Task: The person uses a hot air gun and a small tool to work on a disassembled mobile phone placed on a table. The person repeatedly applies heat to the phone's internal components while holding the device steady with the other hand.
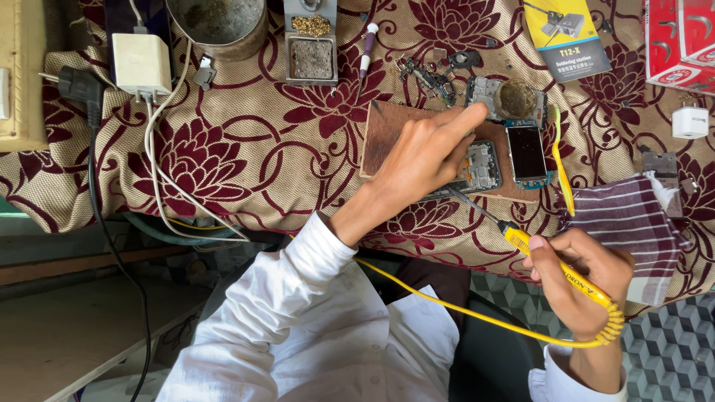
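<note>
My left hand (421, 156) rests on a brown wooden board (383, 126) and presses down on an opened phone's circuit board (480, 165), forefinger stretched toward a round tin of brown paste (518, 98). My right hand (585, 272) grips a yellow soldering iron (547, 257) like a pen; its metal tip (465, 201) points up-left at the lower edge of the circuit board. A small phone with a dark screen (526, 152) lies just right of the board. A yellow cable (462, 309) runs from the iron across my lap.
A maroon floral cloth (246, 149) covers the table. On it are a white power adapter (141, 63), a metal bowl (220, 26), a soldering stand with brass wool (310, 45), loose metal parts (432, 74), yellow tweezers (560, 160), a striped rag (629, 216), and red boxes (681, 41).
</note>
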